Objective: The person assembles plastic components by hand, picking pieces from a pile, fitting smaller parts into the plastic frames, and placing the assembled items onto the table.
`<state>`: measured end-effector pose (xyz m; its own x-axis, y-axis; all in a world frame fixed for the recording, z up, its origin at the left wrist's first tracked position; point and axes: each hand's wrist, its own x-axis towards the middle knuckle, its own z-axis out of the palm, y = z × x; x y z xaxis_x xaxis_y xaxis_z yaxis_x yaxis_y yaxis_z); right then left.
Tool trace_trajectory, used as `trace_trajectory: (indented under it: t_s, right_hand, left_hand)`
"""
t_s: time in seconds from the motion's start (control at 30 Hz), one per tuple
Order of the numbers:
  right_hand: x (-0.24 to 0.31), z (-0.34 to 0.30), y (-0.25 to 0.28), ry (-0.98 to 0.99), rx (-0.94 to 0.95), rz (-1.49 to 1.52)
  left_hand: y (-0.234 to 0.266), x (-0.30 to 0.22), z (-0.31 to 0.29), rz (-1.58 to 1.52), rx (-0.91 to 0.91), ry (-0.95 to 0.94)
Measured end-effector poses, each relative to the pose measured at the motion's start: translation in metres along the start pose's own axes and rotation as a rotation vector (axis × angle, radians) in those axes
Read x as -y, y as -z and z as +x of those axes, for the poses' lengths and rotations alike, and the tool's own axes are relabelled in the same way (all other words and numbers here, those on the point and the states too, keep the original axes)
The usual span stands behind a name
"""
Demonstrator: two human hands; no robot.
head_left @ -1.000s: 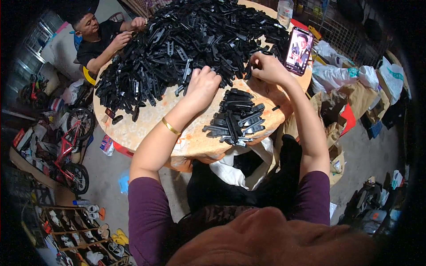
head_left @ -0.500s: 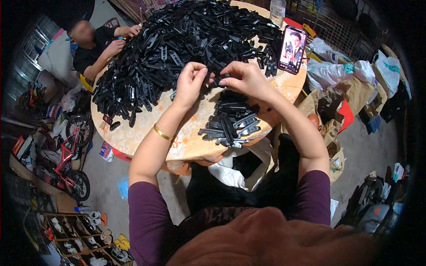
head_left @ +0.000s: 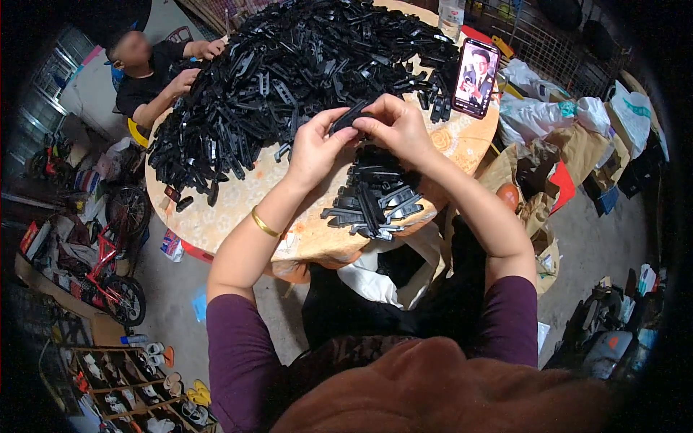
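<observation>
Between my two hands is a slim, long black plastic piece (head_left: pixel 349 115), tilted up to the right. My left hand (head_left: pixel 317 146) pinches its lower left part between thumb and fingers. My right hand (head_left: pixel 399 130) grips the other end, its thumb close to the left thumb. Just beyond them rises a broad heap of similar black plastic pieces (head_left: pixel 281 79). Closer to me, below my right hand, lies a smaller pile of black pieces (head_left: pixel 372 198) near the table's front edge. What exact part the held piece is, I cannot tell.
The round table (head_left: pixel 216 227) has a patterned orange-cream cover. At the right a phone (head_left: pixel 475 78) leans upright, with a clear cup (head_left: pixel 451 18) behind it. Another person (head_left: pixel 148 76) works at the heap's far left. Bags (head_left: pixel 556 115) crowd the right side; a white sack (head_left: pixel 372 281) hangs before me.
My hands have come together, and a black plastic piece now shows between them. The hands were apart at the heap's near edge before. The other person's near hand has shifted slightly.
</observation>
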<state>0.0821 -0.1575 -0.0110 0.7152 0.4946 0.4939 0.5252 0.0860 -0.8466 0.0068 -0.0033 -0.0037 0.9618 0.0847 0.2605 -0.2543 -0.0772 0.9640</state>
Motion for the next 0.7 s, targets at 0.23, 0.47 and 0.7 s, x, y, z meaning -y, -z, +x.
trace_trajectory:
  t_s: [0.23, 0.47, 0.7]
  right_hand:
    - [0.011, 0.007, 0.023, 0.34, 0.059, -0.238]
    - [0.019, 0.004, 0.035, 0.103, 0.274, -0.284]
    - [-0.029, 0.033, 0.086, -0.105, -0.094, -0.836]
  left_hand:
    - [0.004, -0.018, -0.002, 0.537, 0.041, -0.234]
    - [0.002, -0.023, -0.007, 0.628, 0.082, -0.355]
    - [0.009, -0.024, 0.002, 0.649, 0.617, -0.307]
